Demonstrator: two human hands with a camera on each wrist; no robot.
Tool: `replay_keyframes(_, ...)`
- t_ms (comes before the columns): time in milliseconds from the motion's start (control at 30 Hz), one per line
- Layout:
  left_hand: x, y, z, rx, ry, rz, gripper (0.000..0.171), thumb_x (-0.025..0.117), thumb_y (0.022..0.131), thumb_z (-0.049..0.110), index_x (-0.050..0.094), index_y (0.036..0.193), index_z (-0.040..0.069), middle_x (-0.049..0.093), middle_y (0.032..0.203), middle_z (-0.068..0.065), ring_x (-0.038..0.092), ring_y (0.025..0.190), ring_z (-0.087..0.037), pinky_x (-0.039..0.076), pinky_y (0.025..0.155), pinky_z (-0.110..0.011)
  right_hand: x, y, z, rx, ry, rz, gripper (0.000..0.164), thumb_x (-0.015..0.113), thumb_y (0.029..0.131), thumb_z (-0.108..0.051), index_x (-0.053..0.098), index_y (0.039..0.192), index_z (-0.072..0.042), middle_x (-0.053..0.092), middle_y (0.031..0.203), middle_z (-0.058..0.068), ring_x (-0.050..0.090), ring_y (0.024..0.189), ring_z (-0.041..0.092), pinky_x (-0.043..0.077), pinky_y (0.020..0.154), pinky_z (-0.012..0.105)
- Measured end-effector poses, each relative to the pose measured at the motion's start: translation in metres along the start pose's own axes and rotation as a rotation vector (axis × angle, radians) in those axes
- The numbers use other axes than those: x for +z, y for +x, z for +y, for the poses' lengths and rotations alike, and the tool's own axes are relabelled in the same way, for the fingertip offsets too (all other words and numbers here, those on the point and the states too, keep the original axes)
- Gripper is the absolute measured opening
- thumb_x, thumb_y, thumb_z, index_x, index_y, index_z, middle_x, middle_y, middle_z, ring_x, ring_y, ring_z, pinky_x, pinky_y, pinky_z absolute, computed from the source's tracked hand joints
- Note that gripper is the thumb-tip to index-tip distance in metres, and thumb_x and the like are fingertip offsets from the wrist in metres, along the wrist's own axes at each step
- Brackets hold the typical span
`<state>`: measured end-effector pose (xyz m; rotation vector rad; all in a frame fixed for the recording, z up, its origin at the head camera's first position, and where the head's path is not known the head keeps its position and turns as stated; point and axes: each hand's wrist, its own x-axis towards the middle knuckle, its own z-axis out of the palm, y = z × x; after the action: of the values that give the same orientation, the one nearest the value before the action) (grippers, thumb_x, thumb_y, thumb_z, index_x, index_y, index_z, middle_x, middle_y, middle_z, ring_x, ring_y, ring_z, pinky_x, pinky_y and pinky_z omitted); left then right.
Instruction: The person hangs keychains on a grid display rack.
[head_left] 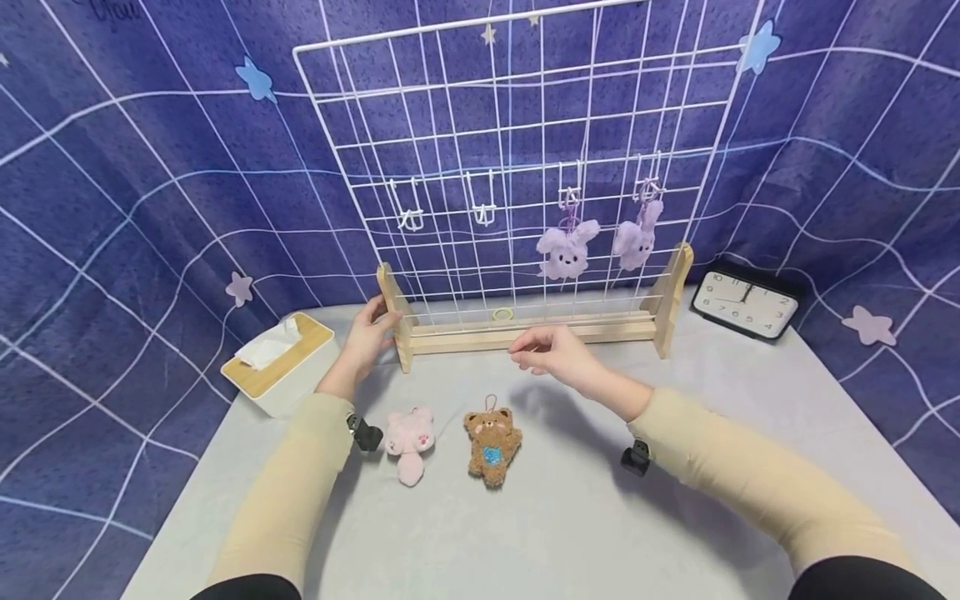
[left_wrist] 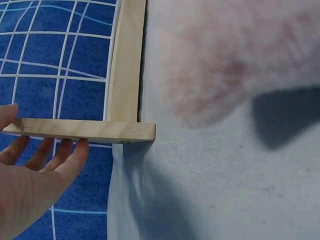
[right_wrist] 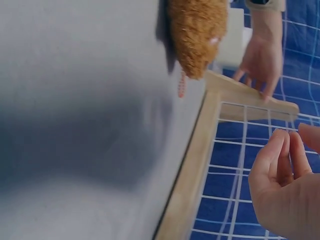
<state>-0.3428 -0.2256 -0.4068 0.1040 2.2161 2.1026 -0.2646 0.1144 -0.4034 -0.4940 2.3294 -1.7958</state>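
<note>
My left hand (head_left: 369,337) grips the left wooden end piece (left_wrist: 80,129) of a white wire grid rack (head_left: 420,31), thumb on one face and fingers on the other. In front of the rack's wooden base bar (head_left: 480,342), my right hand (head_left: 558,358) hovers with loosely bent fingers; nothing shows between its thumb and fingertips (right_wrist: 295,137). A brown bear plush (head_left: 491,429) with a blue belly patch and a red loop lies on the table. Left of it lies a pink plush (head_left: 409,442). Two purple plush charms, one in the middle (head_left: 567,252) and one further right (head_left: 636,242), hang from hooks.
Two more white hooks, one at left (head_left: 411,218) and one beside it (head_left: 484,214), hold nothing. A tissue box (head_left: 300,375) stands at the left, a black-framed clock (head_left: 745,302) at the right. A yellow ring (head_left: 502,314) shows behind the base bar. Blue patterned cloth (head_left: 187,150) hangs behind.
</note>
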Motion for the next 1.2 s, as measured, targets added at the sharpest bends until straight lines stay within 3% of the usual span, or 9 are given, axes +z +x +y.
replay_keyframes(167, -0.003, 0.010, -0.011, 0.008, -0.001, 0.010, 0.061, 0.052, 0.106, 0.009, 0.024, 0.160, 0.000, 0.028, 0.160, -0.025, 0.031, 0.145, -0.041, 0.033, 0.114, -0.060, 0.009, 0.007, 0.012, 0.037, 0.011, -0.060, 0.023, 0.073, 0.093, -0.006, 0.072, 0.112, 0.006, 0.074, 0.099, 0.014, 0.068, 0.084, 0.022, 0.059, 0.087, 0.053)
replay_keyframes(267, -0.005, 0.016, -0.019, 0.017, -0.004, 0.023, 0.062, 0.054, 0.106, 0.012, 0.026, 0.160, 0.003, 0.029, 0.160, -0.023, 0.031, 0.145, -0.040, 0.033, 0.114, -0.061, 0.012, 0.013, 0.019, 0.053, 0.022, -0.088, 0.024, 0.072, 0.093, -0.007, 0.071, 0.112, 0.007, 0.073, 0.097, 0.016, 0.068, 0.085, 0.024, 0.057, 0.089, 0.056)
replay_keyframes(367, -0.005, 0.019, -0.022, 0.026, 0.007, 0.033, 0.061, 0.055, 0.106, 0.013, 0.028, 0.159, 0.004, 0.032, 0.159, -0.023, 0.035, 0.144, -0.039, 0.036, 0.113, -0.060, 0.015, 0.017, 0.026, 0.058, 0.015, -0.109, 0.023, 0.072, 0.093, -0.006, 0.071, 0.112, 0.008, 0.072, 0.095, 0.016, 0.068, 0.087, 0.034, 0.058, 0.087, 0.055)
replay_keyframes(500, -0.003, 0.019, -0.024, 0.033, 0.022, 0.038, 0.059, 0.054, 0.106, 0.012, 0.030, 0.158, 0.003, 0.035, 0.156, -0.023, 0.038, 0.141, -0.039, 0.038, 0.112, -0.060, 0.018, 0.021, 0.034, 0.049, -0.028, -0.143, 0.023, 0.071, 0.093, -0.004, 0.070, 0.111, 0.010, 0.070, 0.094, 0.024, 0.066, 0.083, 0.041, 0.062, 0.072, 0.041)
replay_keyframes(667, -0.004, 0.016, -0.023, 0.033, 0.013, 0.037, 0.059, 0.053, 0.106, 0.011, 0.028, 0.159, 0.003, 0.034, 0.157, -0.024, 0.037, 0.142, -0.040, 0.036, 0.113, -0.061, 0.025, 0.028, 0.041, 0.061, -0.080, -0.204, 0.024, 0.068, 0.094, 0.001, 0.068, 0.114, 0.014, 0.068, 0.093, 0.030, 0.059, 0.063, 0.020, 0.051, 0.056, 0.023)
replay_keyframes(733, -0.004, 0.015, -0.022, 0.034, 0.008, 0.037, 0.060, 0.053, 0.106, 0.011, 0.027, 0.159, 0.003, 0.033, 0.157, -0.024, 0.036, 0.142, -0.040, 0.035, 0.113, -0.062, 0.028, 0.031, 0.044, 0.071, -0.097, -0.223, 0.023, 0.068, 0.094, 0.001, 0.068, 0.113, 0.014, 0.069, 0.092, 0.029, 0.058, 0.062, 0.016, 0.050, 0.056, 0.022)
replay_keyframes(933, -0.005, 0.015, -0.023, 0.030, 0.015, 0.043, 0.059, 0.052, 0.106, 0.011, 0.029, 0.159, 0.003, 0.034, 0.157, -0.024, 0.036, 0.142, -0.040, 0.035, 0.113, -0.062, 0.036, 0.040, 0.051, 0.107, -0.187, -0.249, 0.018, 0.074, 0.092, -0.003, 0.074, 0.107, 0.007, 0.073, 0.084, 0.016, 0.065, 0.066, 0.021, 0.057, 0.059, 0.026)
replay_keyframes(1200, -0.006, 0.018, -0.025, 0.031, 0.052, 0.053, 0.059, 0.055, 0.105, 0.014, 0.032, 0.158, 0.005, 0.036, 0.156, -0.023, 0.038, 0.141, -0.039, 0.036, 0.111, -0.064, 0.044, 0.049, 0.052, 0.092, -0.390, -0.236, 0.008, 0.079, 0.089, -0.007, 0.076, 0.095, -0.002, 0.070, 0.075, 0.001, 0.060, 0.061, 0.010, 0.053, 0.056, 0.021)
